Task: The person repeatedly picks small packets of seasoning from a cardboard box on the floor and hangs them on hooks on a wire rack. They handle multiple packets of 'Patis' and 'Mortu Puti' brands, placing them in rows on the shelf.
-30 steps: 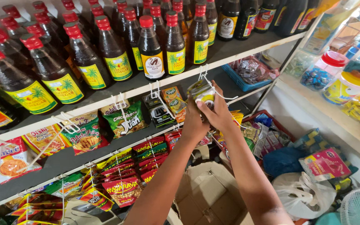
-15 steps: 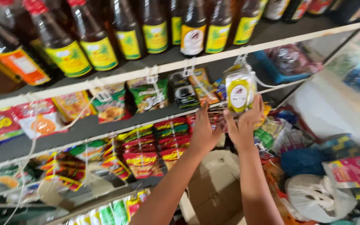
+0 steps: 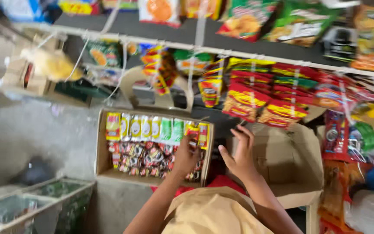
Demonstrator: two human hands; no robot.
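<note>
An open cardboard box (image 3: 101, 143) on the floor holds a row of yellow, white and green sachets (image 3: 152, 128) above a layer of small red packets (image 3: 143, 156). My left hand (image 3: 186, 157) reaches into the right end of this box with its fingers curled over the packets; motion blur hides whether it grips one. My right hand (image 3: 240, 152) hovers just right of the box with its fingers spread and nothing in it. It is in front of a second cardboard box (image 3: 291, 160) with open flaps.
Strips of red and yellow snack packets (image 3: 256, 99) hang from a white shelf edge (image 3: 239, 54) above the boxes. More hanging packets (image 3: 347, 138) crowd the right side. A green crate (image 3: 44, 203) stands at the bottom left, a yellow bag (image 3: 50, 65) at the upper left.
The view has swung down from the bottle shelves to the floor boxes. Both hands have come down from the hanging packet; the left one is now in the sachet box.
</note>
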